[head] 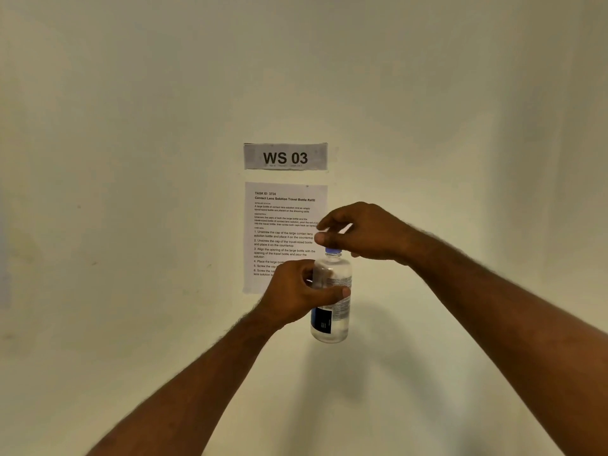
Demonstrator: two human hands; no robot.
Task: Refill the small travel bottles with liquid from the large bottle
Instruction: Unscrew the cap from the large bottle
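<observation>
A clear plastic large bottle (331,311) with a dark blue and white label is held upright in the air in front of the wall. My left hand (296,292) grips its body around the middle, thumb across the front. The blue cap (333,251) sits on the bottle's neck. My right hand (362,233) hovers just above the cap, fingers curled with their tips close together; I cannot tell whether they touch the cap. No small travel bottle is in view.
A cream wall fills the view. A "WS 03" sign (285,156) is taped to it, with a printed task sheet (283,218) below, partly hidden behind my hands. No table or counter shows.
</observation>
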